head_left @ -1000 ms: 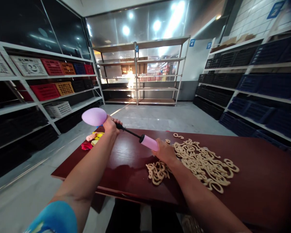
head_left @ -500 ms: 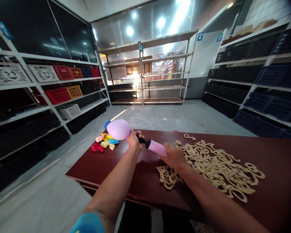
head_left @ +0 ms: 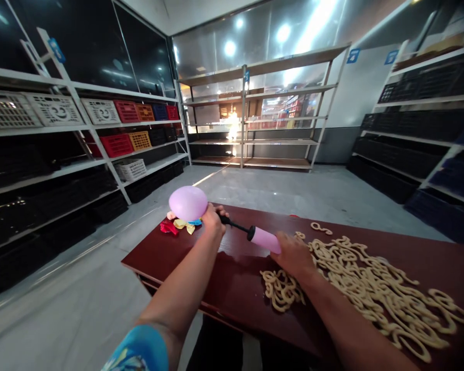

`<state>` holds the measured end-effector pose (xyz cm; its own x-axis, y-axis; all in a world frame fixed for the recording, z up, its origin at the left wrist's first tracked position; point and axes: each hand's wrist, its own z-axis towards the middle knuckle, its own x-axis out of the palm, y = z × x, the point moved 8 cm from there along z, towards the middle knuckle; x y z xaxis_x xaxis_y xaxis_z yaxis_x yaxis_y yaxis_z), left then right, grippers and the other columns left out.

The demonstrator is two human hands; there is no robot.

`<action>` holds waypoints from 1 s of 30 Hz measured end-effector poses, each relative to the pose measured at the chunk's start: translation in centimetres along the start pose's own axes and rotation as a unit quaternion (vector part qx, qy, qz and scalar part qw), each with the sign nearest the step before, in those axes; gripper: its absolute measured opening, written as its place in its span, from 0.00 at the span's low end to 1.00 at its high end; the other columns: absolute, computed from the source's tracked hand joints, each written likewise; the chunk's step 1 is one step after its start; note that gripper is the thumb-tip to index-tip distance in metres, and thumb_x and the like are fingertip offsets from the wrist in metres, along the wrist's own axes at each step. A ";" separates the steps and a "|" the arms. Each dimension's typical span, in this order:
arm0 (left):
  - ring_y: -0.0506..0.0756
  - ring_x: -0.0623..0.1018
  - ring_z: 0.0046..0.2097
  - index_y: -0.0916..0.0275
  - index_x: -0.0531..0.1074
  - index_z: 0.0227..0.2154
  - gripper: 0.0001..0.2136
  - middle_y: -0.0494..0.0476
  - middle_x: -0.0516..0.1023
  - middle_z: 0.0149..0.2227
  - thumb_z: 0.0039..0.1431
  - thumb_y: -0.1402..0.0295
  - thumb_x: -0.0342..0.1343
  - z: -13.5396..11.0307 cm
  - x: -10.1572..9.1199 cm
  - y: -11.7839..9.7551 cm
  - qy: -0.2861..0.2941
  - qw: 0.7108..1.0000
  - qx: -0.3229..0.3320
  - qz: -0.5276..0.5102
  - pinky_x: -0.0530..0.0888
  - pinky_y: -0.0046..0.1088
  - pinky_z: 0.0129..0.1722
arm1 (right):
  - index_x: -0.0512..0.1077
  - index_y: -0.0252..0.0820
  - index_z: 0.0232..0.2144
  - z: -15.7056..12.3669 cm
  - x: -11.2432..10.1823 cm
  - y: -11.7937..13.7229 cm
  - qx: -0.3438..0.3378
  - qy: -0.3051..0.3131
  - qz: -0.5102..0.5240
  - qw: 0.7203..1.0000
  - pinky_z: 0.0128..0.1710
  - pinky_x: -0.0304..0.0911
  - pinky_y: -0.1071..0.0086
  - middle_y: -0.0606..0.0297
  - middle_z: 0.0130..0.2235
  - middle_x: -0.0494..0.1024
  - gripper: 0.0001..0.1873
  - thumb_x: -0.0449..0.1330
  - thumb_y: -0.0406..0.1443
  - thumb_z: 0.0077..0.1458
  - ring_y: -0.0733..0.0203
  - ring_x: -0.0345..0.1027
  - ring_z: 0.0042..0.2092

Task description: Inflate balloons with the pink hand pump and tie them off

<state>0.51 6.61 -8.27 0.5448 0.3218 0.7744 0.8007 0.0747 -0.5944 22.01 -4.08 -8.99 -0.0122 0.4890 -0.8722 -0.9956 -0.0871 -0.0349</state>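
Note:
My left hand (head_left: 215, 218) is closed round the neck of a partly inflated pink balloon (head_left: 188, 203), at the black end of a balloon pump. In my right hand (head_left: 294, 253) is the pink barrel of that balloon pump (head_left: 265, 240). A stretch of black rod shows between the barrel and my left hand. Behind and below the balloon lie several limp balloons (head_left: 180, 225) in red, yellow, blue and peach. A large heap of beige, cord-like loops (head_left: 375, 288) spreads to the right of my right hand, with a smaller pile (head_left: 282, 290) under my right wrist.
Everything rests on a dark red-brown table (head_left: 232, 286). White shelving with plastic crates (head_left: 116, 146) stands along the left wall. A metal rack (head_left: 278, 164) is at the back, and dark crates (head_left: 406, 154) fill the right-hand shelves. Grey floor surrounds the table.
My right hand has drawn the pump barrel away from my left hand, so more black rod shows. The camera view has turned a little left. Both hands keep their hold.

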 end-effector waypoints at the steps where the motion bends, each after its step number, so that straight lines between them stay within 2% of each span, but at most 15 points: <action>1: 0.45 0.60 0.16 0.61 0.55 0.23 0.09 0.47 0.62 0.18 0.52 0.67 0.50 -0.8 -0.1 1.2 0.002 1.000 0.001 0.007 0.62 0.22 0.17 | 0.63 0.42 0.32 -0.2 -0.1 0.4 -0.004 -0.003 0.001 1.000 0.35 0.49 0.68 0.64 0.31 0.71 0.12 0.59 0.37 0.43 0.58 0.66 0.35; 4: 0.46 0.62 0.16 0.62 0.57 0.23 0.10 0.49 0.63 0.18 0.53 0.64 0.50 -2.7 0.2 3.9 0.015 1.000 -0.013 0.015 0.64 0.25 0.18 | 0.63 0.42 0.31 -0.4 -0.3 1.1 -0.010 0.000 0.009 1.000 0.34 0.49 0.68 0.64 0.30 0.71 0.11 0.58 0.38 0.44 0.58 0.66 0.34; 6: 0.46 0.62 0.16 0.62 0.57 0.23 0.11 0.49 0.63 0.18 0.53 0.63 0.50 -2.8 0.6 3.8 0.025 0.999 -0.018 0.019 0.65 0.25 0.18 | 0.63 0.42 0.32 -0.3 -0.3 0.9 -0.007 0.004 0.015 1.000 0.34 0.50 0.68 0.64 0.31 0.72 0.11 0.58 0.38 0.45 0.59 0.66 0.34; 8: 0.46 0.62 0.16 0.62 0.56 0.22 0.10 0.49 0.63 0.18 0.53 0.64 0.50 -1.9 0.9 2.2 0.029 0.999 -0.011 0.023 0.65 0.26 0.19 | 0.63 0.42 0.33 -0.1 -0.3 0.3 0.003 0.007 0.017 1.000 0.35 0.50 0.68 0.64 0.32 0.72 0.11 0.58 0.37 0.45 0.59 0.67 0.35; 13: 0.46 0.61 0.16 0.61 0.54 0.22 0.09 0.47 0.60 0.17 0.53 0.67 0.48 1.9 1.2 -4.2 0.010 0.998 0.053 0.021 0.64 0.24 0.18 | 0.64 0.43 0.36 0.4 0.3 -1.7 0.044 0.042 0.003 0.998 0.36 0.51 0.67 0.63 0.33 0.73 0.14 0.58 0.39 0.44 0.57 0.67 0.36; 15: 0.46 0.61 0.16 0.60 0.53 0.22 0.09 0.46 0.60 0.17 0.53 0.67 0.48 2.6 1.1 -4.8 0.002 0.998 0.063 0.017 0.63 0.24 0.17 | 0.64 0.43 0.36 0.5 0.7 -1.9 0.056 0.060 -0.004 0.997 0.34 0.51 0.68 0.63 0.33 0.73 0.15 0.59 0.39 0.43 0.56 0.67 0.36; 17: 0.46 0.60 0.15 0.60 0.53 0.22 0.10 0.46 0.60 0.17 0.53 0.67 0.48 2.3 1.1 -3.4 0.009 0.999 0.051 0.013 0.62 0.23 0.17 | 0.64 0.42 0.35 0.4 0.8 -1.5 0.053 0.067 -0.007 0.996 0.33 0.51 0.68 0.63 0.32 0.73 0.16 0.60 0.39 0.42 0.56 0.67 0.35; 22: 0.46 0.60 0.16 0.61 0.56 0.23 0.10 0.47 0.60 0.17 0.55 0.64 0.48 -1.4 0.5 3.7 0.028 0.999 -0.023 0.011 0.63 0.24 0.17 | 0.63 0.41 0.35 0.0 0.5 0.2 0.021 0.061 -0.002 0.998 0.33 0.51 0.69 0.63 0.32 0.72 0.15 0.60 0.39 0.43 0.58 0.67 0.35; 24: 0.46 0.61 0.16 0.62 0.57 0.22 0.11 0.48 0.61 0.17 0.55 0.63 0.49 -2.4 0.4 5.1 0.027 0.999 -0.030 0.011 0.64 0.25 0.18 | 0.64 0.41 0.35 -0.1 0.4 0.4 0.020 0.063 -0.001 0.998 0.33 0.52 0.69 0.63 0.32 0.72 0.15 0.60 0.39 0.43 0.58 0.67 0.35; 25: 0.46 0.61 0.16 0.62 0.57 0.22 0.12 0.48 0.61 0.17 0.55 0.62 0.49 -2.6 0.5 5.1 0.028 0.999 -0.028 0.012 0.64 0.25 0.18 | 0.64 0.42 0.35 -0.1 0.3 0.3 0.023 0.064 0.000 0.998 0.33 0.52 0.69 0.63 0.32 0.72 0.15 0.60 0.39 0.44 0.58 0.67 0.35; 27: 0.46 0.62 0.16 0.62 0.56 0.22 0.12 0.48 0.61 0.17 0.54 0.62 0.50 -2.2 1.0 3.8 0.036 0.999 -0.018 0.014 0.65 0.25 0.18 | 0.64 0.42 0.35 0.0 0.2 -0.1 0.038 0.059 0.001 0.998 0.33 0.52 0.69 0.63 0.32 0.72 0.14 0.60 0.40 0.44 0.58 0.67 0.35; 30: 0.47 0.62 0.16 0.61 0.54 0.22 0.11 0.46 0.60 0.17 0.52 0.65 0.51 -0.1 2.1 -0.5 0.041 0.999 0.021 0.012 0.65 0.25 0.18 | 0.65 0.43 0.35 0.3 -0.2 -1.2 0.057 0.034 -0.004 0.998 0.34 0.51 0.68 0.63 0.32 0.73 0.13 0.58 0.40 0.46 0.57 0.67 0.35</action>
<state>1.30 7.16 -6.35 0.5830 0.2452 0.7746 0.7776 0.1080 -0.6194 23.19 -3.79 -8.65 -0.0023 0.4281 -0.9037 -0.9998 0.0176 0.0109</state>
